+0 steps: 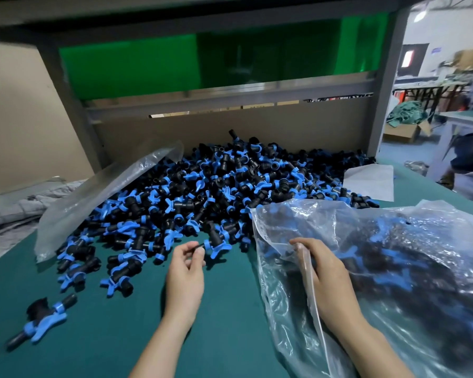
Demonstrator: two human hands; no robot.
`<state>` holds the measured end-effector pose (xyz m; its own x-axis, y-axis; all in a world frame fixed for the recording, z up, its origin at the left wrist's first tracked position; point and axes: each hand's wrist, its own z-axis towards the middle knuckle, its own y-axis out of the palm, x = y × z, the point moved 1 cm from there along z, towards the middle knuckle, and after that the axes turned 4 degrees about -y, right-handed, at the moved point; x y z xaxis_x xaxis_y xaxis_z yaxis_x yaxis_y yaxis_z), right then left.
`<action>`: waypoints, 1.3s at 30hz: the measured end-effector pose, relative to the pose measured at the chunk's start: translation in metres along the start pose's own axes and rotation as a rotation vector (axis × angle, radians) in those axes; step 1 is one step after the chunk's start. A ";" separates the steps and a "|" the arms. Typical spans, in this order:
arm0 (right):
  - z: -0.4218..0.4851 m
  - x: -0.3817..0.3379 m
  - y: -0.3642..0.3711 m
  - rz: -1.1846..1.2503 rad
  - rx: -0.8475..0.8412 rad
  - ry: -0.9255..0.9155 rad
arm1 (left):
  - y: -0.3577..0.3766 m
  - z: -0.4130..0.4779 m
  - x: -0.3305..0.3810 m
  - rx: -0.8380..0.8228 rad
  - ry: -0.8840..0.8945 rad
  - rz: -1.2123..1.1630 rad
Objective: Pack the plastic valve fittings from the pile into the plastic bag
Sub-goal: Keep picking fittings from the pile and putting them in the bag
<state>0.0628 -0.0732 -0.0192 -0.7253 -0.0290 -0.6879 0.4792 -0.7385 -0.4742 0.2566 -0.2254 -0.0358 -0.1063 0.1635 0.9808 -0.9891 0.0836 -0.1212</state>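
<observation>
I have my left hand (185, 268) at the near edge of the pile (216, 192), thumb and fingertips pinching the black stub of one valve fitting (216, 245), whose blue handle points away to the right. My right hand (322, 271) grips the open lip of the plastic bag (393, 241), which lies on the green counter (230, 309) just right of the pile and already holds many fittings. The pinched fitting sits between my two hands, closer to the left, with the bag's mouth just beside it. Two loose fittings (47, 315) lie well apart at the counter's lower left. A second clear bag (93, 192) rests against the pile's left side.
</observation>
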 end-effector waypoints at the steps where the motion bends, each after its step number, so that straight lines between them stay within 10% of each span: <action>1: 0.000 0.000 0.000 -0.005 -0.002 0.002 | -0.004 -0.001 0.001 0.003 -0.022 -0.056; 39: 0.000 -0.005 0.002 -0.182 -0.027 0.012 | -0.007 0.000 0.001 -0.001 -0.038 -0.114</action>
<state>0.0674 -0.0744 -0.0169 -0.7955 0.1113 -0.5956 0.3541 -0.7122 -0.6061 0.2632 -0.2255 -0.0344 0.0031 0.1158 0.9933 -0.9949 0.1008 -0.0086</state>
